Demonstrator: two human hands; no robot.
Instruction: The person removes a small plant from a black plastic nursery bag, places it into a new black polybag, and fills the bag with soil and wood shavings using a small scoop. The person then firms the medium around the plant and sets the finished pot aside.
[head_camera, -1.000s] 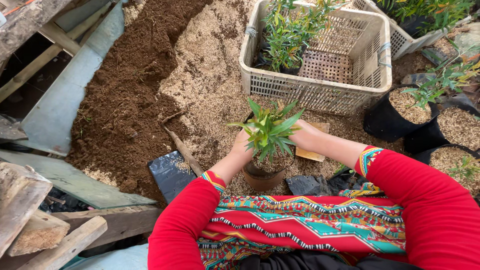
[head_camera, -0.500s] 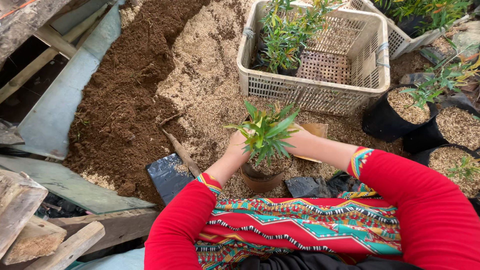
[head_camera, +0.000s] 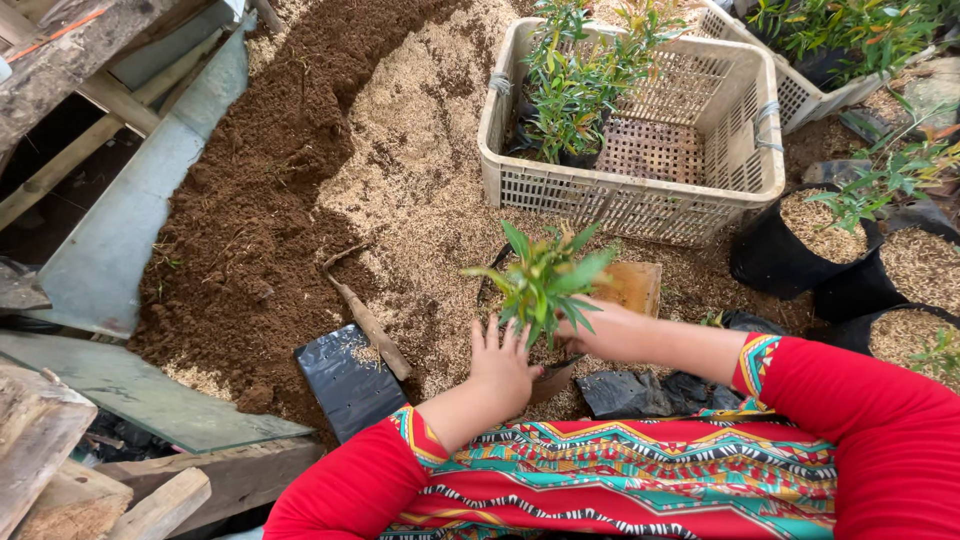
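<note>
loose ground fills most of the frame: a mound of dark brown soil (head_camera: 270, 200) runs down the left centre, and a paler spread of rice husk (head_camera: 420, 170) lies beside it toward the middle. at lower centre, just above the person's patterned red top, both hands close around one small green seedling (head_camera: 545, 280).

the left hand (head_camera: 503, 365) lies flat with fingers spread, palm pressed down at the foot of the seedling, seemingly to firm the mix around it. the right hand (head_camera: 610, 330) comes in from the right and cups the base of the stem, likely to keep the plant upright; leaves hide its fingertips, so i cannot tell whether they pinch the stem or only rest against it. the pot under the seedling is mostly hidden by the hands.

one wooden-handled tool (head_camera: 365, 315) lies just left of the hands, where soil and husk meet, within easy reach. one flat black planting bag (head_camera: 345, 385) lies below it.

one pale plastic crate (head_camera: 640, 200) sits at upper centre and holds potted seedlings in its left part, the rest bare. a second crate (head_camera: 800, 95) shows at upper right. three filled black bags (head_camera: 800, 240) stand at the right edge, topped with husk.
</note>
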